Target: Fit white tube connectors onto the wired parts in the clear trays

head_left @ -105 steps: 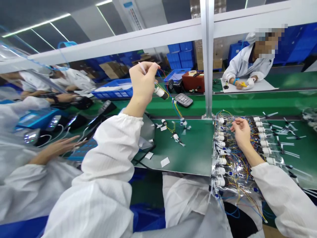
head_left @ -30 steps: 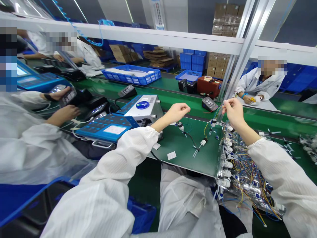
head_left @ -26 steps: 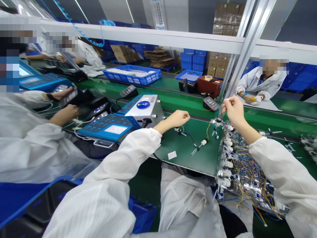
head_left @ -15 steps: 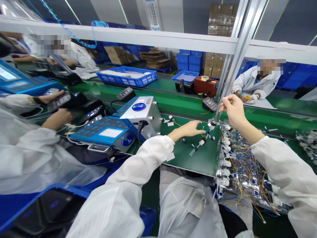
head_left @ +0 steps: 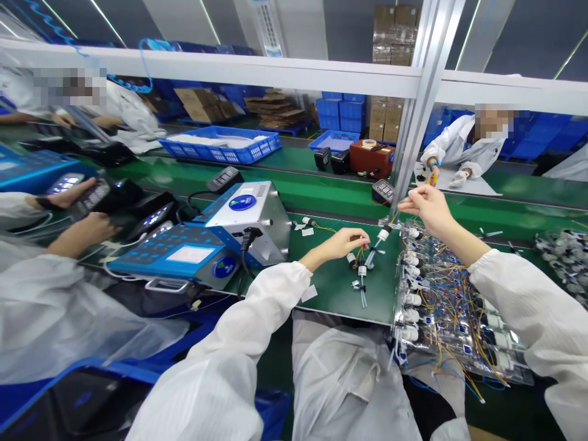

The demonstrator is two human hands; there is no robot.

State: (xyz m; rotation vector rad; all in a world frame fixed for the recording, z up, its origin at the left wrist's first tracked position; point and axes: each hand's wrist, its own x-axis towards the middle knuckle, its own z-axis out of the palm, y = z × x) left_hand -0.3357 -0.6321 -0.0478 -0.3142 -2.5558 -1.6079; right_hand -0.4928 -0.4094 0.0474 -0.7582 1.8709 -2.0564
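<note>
My left hand (head_left: 345, 241) rests low on the green mat (head_left: 337, 288), fingers pinched on the wires of a small wired white cylinder part (head_left: 361, 269) lying there. My right hand (head_left: 427, 207) is raised above the mat's right edge, pinching thin wires from which another white cylinder part (head_left: 382, 233) dangles. Just right of both hands lies a clear tray (head_left: 448, 306) packed with several similar parts and tangled yellow, blue and red wires.
A blue and silver test machine (head_left: 209, 239) stands left of the mat. A co-worker's hands (head_left: 76, 214) handle black devices at far left. A metal post (head_left: 413, 104) rises behind my right hand. Another person sits across the green conveyor (head_left: 463, 147). Blue baskets (head_left: 220, 144) stand behind.
My left hand dropped from mid-air to the mat and closed on a part's wires. My right hand stayed raised, its hanging part swinging lower left. The view drifted left.
</note>
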